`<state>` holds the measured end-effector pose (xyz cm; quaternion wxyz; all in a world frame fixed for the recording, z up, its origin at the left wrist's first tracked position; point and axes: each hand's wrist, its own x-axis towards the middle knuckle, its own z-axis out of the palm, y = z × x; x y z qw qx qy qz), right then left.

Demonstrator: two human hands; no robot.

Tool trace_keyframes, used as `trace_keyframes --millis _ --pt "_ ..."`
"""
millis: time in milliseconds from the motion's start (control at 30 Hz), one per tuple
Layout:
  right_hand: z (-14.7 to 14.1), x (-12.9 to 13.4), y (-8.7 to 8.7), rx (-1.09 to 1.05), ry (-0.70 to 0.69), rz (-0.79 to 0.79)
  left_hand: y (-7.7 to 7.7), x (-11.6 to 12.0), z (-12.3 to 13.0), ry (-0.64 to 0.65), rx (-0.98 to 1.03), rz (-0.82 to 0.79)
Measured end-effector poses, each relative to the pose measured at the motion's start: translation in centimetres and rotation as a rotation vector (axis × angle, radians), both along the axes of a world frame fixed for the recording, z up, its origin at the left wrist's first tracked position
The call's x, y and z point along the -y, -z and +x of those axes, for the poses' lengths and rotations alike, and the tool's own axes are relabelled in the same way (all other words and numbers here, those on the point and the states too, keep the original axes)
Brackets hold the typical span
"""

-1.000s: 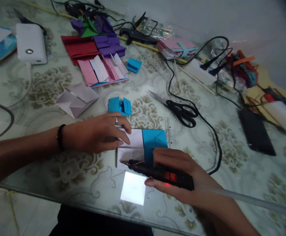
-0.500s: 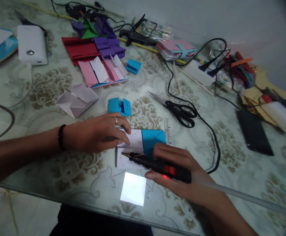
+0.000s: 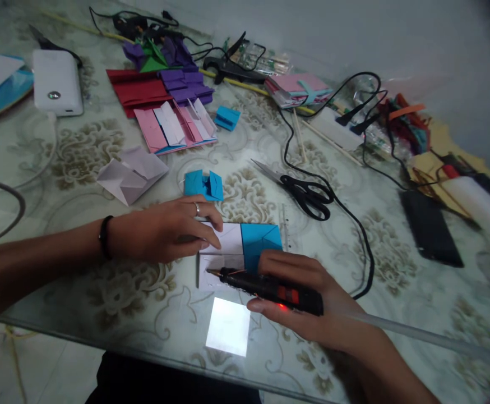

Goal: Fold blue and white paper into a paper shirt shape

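My left hand [image 3: 165, 229] lies with fingers spread on a folded white paper piece [image 3: 229, 238], pressing it to the table. A folded blue paper piece [image 3: 257, 242] adjoins the white one on its right. My right hand [image 3: 308, 289] is closed round a black hot glue gun [image 3: 270, 286] with a lit red light and a long translucent glue stick [image 3: 417, 330] running out of its back. The gun's metal nozzle is at the lower white panel, close to its left edge. Just beyond my left hand sits a small folded blue paper [image 3: 215, 185].
Black-handled scissors [image 3: 306, 193] lie right of the papers, near a black cable [image 3: 363, 241] and a phone [image 3: 430, 227]. Farther back are a pink-and-white folded paper [image 3: 175, 126], a grey-white folded paper [image 3: 131, 173] and a white power bank [image 3: 57, 81]. A bright square reflection shows near the front edge.
The glue gun's nozzle has moved slightly down and left on the lower white panel. My left hand stays in place on the paper. The whole view has shifted a little.
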<state>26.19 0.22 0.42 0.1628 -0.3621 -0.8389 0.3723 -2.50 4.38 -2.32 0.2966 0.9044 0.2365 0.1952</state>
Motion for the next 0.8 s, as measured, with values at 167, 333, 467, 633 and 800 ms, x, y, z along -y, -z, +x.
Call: trace_keyframes --millis 167,333,467,633,800 --pt "0.0 0.0 -0.1 0.015 -0.044 0.036 -0.2 0.0 0.1 0.003 -0.013 0.005" --pt "0.0 0.0 -0.3 0.042 -0.064 0.047 -0.3 0.0 0.1 0.003 -0.013 0.001" --pt "0.4 0.0 -0.7 0.014 -0.016 0.079 -0.3 0.0 0.0 0.007 -0.024 -0.001" --pt "1.1 -0.2 -1.1 0.027 0.008 0.139 -0.3 0.0 0.0 0.011 -0.031 -0.001" --pt "2.0 -0.8 -1.0 0.005 0.012 0.199 -0.2 0.0 0.0 0.000 -0.025 0.006"
